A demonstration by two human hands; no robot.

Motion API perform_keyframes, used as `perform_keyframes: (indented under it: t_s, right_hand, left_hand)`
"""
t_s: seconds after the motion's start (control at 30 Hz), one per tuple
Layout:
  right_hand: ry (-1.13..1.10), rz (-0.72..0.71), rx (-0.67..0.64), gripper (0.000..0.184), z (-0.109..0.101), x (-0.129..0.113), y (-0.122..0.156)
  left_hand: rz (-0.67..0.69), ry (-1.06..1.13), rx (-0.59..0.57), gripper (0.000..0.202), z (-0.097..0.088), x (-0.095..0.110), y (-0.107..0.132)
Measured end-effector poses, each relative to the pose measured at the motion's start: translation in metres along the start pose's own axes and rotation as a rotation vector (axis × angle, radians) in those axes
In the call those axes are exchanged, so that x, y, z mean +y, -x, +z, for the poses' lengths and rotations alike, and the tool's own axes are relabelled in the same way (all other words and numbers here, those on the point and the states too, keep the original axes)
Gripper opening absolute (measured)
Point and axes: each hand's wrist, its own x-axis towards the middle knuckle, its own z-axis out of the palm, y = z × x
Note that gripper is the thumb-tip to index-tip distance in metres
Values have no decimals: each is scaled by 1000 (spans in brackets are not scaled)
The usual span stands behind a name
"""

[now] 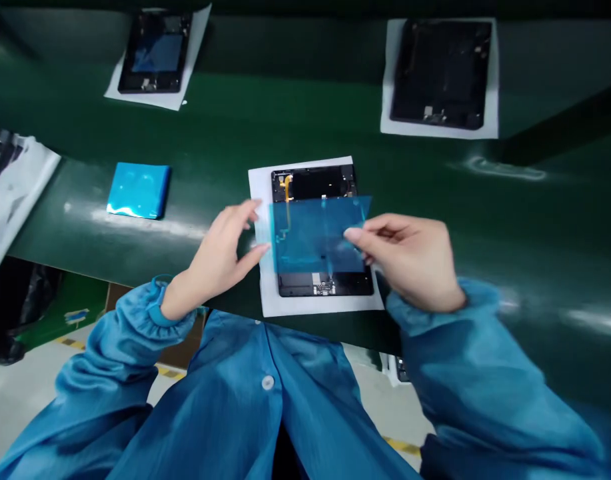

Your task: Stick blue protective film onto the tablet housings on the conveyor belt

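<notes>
Pinched at its right edge by my right hand is a see-through blue plastic film. It spreads over the middle of an opened black tablet housing, whose inner parts show through it. Whether the film touches the housing I cannot tell. My left hand is just beyond the film's left edge, thumb and fingers apart, holding nothing. Under the housing lies a white sheet. To the left, on the green bench, rests a shiny blue, film-covered flat block.
At the back stand two more black housings on white sheets, a left housing with a dark blue panel and a right housing. A white wrapping lies at the left end of the green bench. Its front edge runs before my blue coat.
</notes>
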Motion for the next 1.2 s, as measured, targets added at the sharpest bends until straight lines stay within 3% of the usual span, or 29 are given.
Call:
perform_keyframes:
  t_s: [0.07,0.13,0.2,0.37,0.53,0.83,1.2]
  right_hand:
    - [-39,97,9,43,-5,8,-19]
    - [-45,145,4,51,-2,14,-31]
    - [-51,192,5,54,2,18,-36]
    - [-6,210,33,46,2,25,-32]
    - [55,191,45,37,-2,28,-31]
    - [146,113,17,23,-8,34,-27]
    - [195,79,20,20,-7,31,-26]
  left_hand:
    - [71,16,-208,28,4,-14,0]
    - [106,17,-378,29,5,-26,4]
    - [145,12,-429,32,6,-35,8]
    - [267,-28,-366,35,15,-44,11]
    - [269,-31,-294,23,17,-40,11]
    - [236,-10,-320,17,12,-36,8]
    - [235,-27,-341,20,10,-35,7]
